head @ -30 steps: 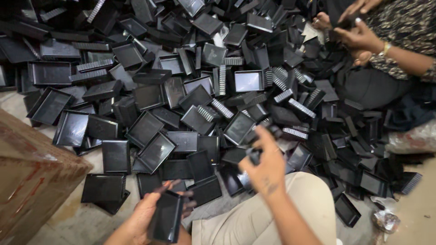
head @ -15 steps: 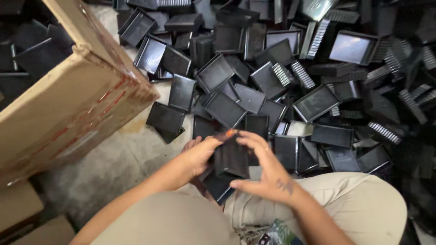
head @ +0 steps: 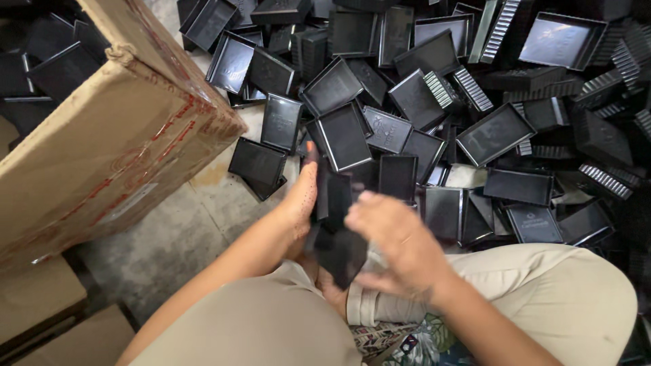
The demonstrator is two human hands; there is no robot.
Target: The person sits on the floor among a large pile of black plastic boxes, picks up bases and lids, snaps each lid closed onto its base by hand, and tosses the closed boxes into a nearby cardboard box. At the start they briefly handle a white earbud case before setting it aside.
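Observation:
I sit on the floor with my knees in beige trousers at the bottom of the head view. My left hand (head: 300,203) grips a small stack of black plastic trays (head: 334,196), held upright on edge. My right hand (head: 395,240) is blurred, its fingers spread over the near side of the same stack, and touches it. One black tray (head: 341,254) hangs below the stack between my hands. A big heap of loose black rectangular trays (head: 488,135) covers the floor just beyond my hands.
A large brown cardboard box (head: 115,142) stands at the left, tilted, with black trays (head: 41,74) inside it. Flat cardboard pieces (head: 47,318) lie at the lower left. Grey concrete floor (head: 169,237) shows between the box and my left leg.
The view has swung left from the heap to the cardboard box. My hands came together on a stack of trays; the left now grips it on edge while the right moves over it.

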